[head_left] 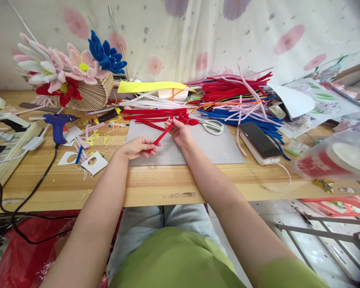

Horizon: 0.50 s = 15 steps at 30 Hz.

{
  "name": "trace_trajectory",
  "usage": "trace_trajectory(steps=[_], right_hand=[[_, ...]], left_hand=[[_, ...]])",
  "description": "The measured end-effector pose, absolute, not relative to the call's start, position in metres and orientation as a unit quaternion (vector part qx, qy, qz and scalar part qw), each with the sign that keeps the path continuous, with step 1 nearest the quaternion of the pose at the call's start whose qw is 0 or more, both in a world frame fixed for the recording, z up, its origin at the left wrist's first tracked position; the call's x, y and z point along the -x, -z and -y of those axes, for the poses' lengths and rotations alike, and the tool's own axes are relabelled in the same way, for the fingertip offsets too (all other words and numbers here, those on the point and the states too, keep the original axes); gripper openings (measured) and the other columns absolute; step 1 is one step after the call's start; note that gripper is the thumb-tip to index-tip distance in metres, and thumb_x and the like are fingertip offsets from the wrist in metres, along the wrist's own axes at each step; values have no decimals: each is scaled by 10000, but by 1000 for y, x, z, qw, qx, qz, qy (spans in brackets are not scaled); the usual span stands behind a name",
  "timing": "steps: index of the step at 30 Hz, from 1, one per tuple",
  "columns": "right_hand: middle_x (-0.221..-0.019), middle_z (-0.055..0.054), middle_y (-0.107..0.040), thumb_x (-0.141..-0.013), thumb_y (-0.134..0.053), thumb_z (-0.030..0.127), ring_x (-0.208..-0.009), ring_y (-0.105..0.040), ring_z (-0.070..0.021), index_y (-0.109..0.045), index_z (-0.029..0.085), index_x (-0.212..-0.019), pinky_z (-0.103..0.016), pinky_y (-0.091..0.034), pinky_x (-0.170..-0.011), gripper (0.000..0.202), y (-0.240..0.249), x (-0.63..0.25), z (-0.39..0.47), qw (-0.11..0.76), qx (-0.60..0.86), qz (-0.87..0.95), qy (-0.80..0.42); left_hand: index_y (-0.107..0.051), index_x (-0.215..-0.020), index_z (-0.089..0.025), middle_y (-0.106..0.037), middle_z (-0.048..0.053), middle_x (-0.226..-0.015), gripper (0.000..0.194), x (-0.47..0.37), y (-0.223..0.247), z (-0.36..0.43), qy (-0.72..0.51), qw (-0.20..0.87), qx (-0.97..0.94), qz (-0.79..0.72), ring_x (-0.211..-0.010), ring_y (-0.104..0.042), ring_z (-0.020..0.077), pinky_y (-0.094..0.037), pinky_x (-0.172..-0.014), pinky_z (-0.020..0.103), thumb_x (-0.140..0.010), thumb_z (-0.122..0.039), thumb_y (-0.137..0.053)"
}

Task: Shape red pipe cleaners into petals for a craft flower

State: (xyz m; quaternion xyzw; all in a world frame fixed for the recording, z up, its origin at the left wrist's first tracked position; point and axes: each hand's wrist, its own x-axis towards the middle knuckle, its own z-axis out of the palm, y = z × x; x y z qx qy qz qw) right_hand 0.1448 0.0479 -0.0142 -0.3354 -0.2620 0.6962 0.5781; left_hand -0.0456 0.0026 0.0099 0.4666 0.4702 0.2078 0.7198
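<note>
A red pipe cleaner (163,136) stretches slantwise between my hands, above a grey cutting mat (216,150). My left hand (141,148) pinches its lower end. Its upper end is in the fingers of my right hand (180,134), which are closed around it. Looped red fuzzy pieces (183,118) show just beyond my right fingertips; whether I hold them too is unclear. More red pipe cleaners (156,113) lie across the far edge of the mat. Scissors (213,127) with pale handles rest right of my right hand, their blades partly covered by red pieces.
A blue glue gun (56,126) and paper scraps (94,162) lie on the left. Fuzzy flowers (83,66) stand behind them. Bundled pipe cleaners (234,90) fill the back. A phone (260,139) and a bagged cup (333,160) are on the right.
</note>
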Motion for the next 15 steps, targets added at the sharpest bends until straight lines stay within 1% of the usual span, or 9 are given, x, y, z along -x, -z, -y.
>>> trace_trajectory(steps=[2, 4, 6, 8, 11, 13, 15], right_hand=[[-722, -17, -720, -869, -458, 189, -761, -685, -127, -640, 158, -788, -273, -534, -790, 202, 13, -147, -48, 579, 333, 267, -695], [-764, -18, -725, -851, -481, 185, -780, -682, -127, -647, 158, -802, -278, -526, -814, 175, 12, -150, -47, 581, 332, 285, -687], [-789, -22, -726, -827, -516, 187, -813, -678, -130, -656, 159, -795, -291, -514, -845, 146, 11, -152, -46, 588, 333, 311, -668], [-813, -25, -726, -801, -555, 205, -848, -671, -137, -669, 167, -790, -299, -507, -852, 121, 12, -152, -43, 582, 335, 352, -652], [-853, -29, -724, -736, -633, 246, -866, -660, -147, -692, 181, -802, -294, -503, -824, 109, 15, -148, -39, 524, 336, 443, -646], [-845, -35, -720, -707, -660, 288, -840, -653, -147, -700, 183, -800, -286, -497, -803, 146, 19, -145, -39, 485, 348, 493, -633], [-821, -38, -711, -722, -638, 329, -787, -639, -143, -697, 182, -787, -292, -492, -781, 171, 23, -143, -40, 472, 387, 529, -589]], left_hand=[[-682, -863, -117, -654, 27, -653, 163, 47, -11, -4, -243, 708, -454, -483, -525, -593, 67, -415, -390, 112, -701, -134, -680], [-661, -819, -111, -655, 30, -660, 106, 49, -11, -6, -326, 673, -428, -508, -513, -585, 62, -435, -419, 123, -721, -150, -660], [-634, -795, -113, -647, 20, -659, 82, 52, -10, -10, -425, 609, -404, -534, -487, -559, 48, -437, -438, 131, -753, -182, -624], [-618, -799, -119, -626, 2, -633, 92, 55, -6, -15, -484, 522, -410, -571, -450, -513, 38, -406, -425, 136, -766, -200, -593], [-625, -832, -133, -572, -22, -582, 118, 64, 3, -24, -503, 365, -454, -638, -438, -465, 54, -371, -420, 163, -759, -187, -550], [-636, -845, -144, -564, -15, -605, 153, 73, 9, -29, -514, 269, -469, -666, -498, -491, 79, -396, -465, 187, -757, -186, -518], [-641, -835, -151, -584, 3, -666, 168, 83, 13, -33, -515, 205, -475, -683, -583, -527, 105, -436, -539, 216, -752, -194, -501]])
